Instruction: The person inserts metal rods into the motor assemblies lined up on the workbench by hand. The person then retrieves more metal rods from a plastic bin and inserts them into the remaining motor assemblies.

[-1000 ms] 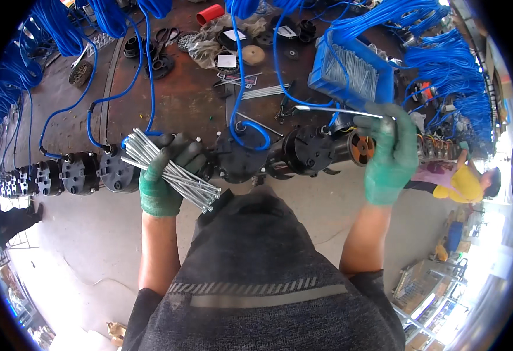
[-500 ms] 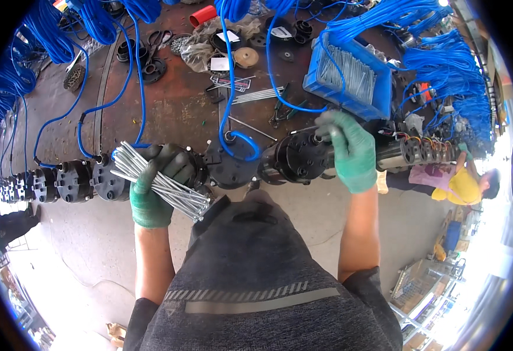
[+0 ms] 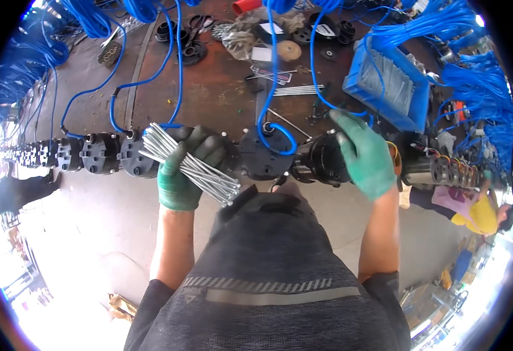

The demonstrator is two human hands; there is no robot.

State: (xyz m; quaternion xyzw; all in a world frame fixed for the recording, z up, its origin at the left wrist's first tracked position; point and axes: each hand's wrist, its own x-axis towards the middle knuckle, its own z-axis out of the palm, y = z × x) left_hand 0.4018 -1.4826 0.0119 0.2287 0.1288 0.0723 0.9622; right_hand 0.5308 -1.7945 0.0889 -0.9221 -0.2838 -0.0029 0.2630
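In my left hand [image 3: 180, 186], wearing a green glove with dark fingers, is a bundle of long metal bolts [image 3: 209, 182], the fingers closed round it. That hand is in front of a row of black round housings, beside a flat black cap [image 3: 266, 153] with a blue cable rising from it. My right hand [image 3: 368, 157], also green-gloved, is open over the right side of a black cylindrical housing [image 3: 322, 158]. Its fingers are stretched out and the thumb stands apart. I cannot tell whether it touches the housing, which it partly hides.
A blue bin [image 3: 415, 120] of long bolts stands on the dark table [image 3: 209, 96]. Loose rods [image 3: 297, 90] lie left of it. Blue cables [image 3: 179, 64] run across the table to the housings. To the right, a person in yellow [image 3: 478, 213] is near the row.
The view has swung, so the table and housings appear farther right. My right hand's fingers have straightened and shifted slightly left relative to the housings. My left hand still holds the bolts.
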